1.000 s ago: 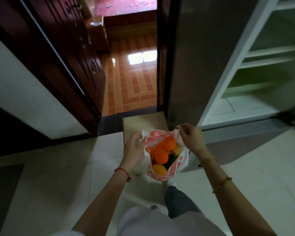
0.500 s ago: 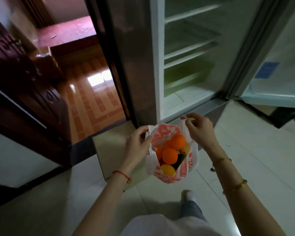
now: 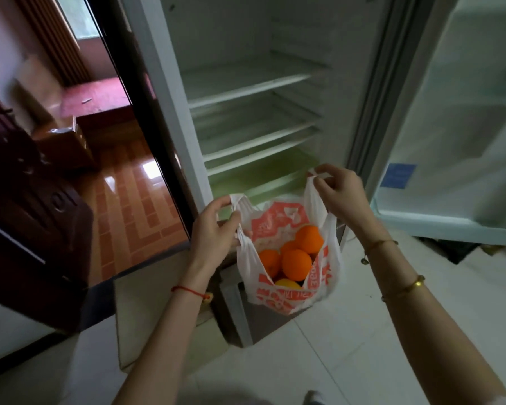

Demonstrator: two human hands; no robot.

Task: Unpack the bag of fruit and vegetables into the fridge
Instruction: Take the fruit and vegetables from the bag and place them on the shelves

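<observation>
A white plastic bag [image 3: 278,299] with red print hangs open in front of the fridge. My left hand [image 3: 212,235] grips its left handle and my right hand [image 3: 341,190] pinches its right handle higher up. Inside lie several oranges [image 3: 297,263] and a yellow fruit [image 3: 287,283]; anything below them is hidden. The fridge [image 3: 246,118] stands open straight ahead with bare white shelves and a greenish drawer [image 3: 260,173] at the bottom.
The open fridge door [image 3: 462,118] stands at the right with a blue sticker. A doorway at the left leads to an orange tiled floor [image 3: 135,194], beside a dark wooden door [image 3: 30,206]. A cardboard box [image 3: 158,317] sits on the pale floor tiles below my left arm.
My view has turned right and up toward the fridge interior. Both hands have lifted and spread the bag's handles apart, the right hand rising higher.
</observation>
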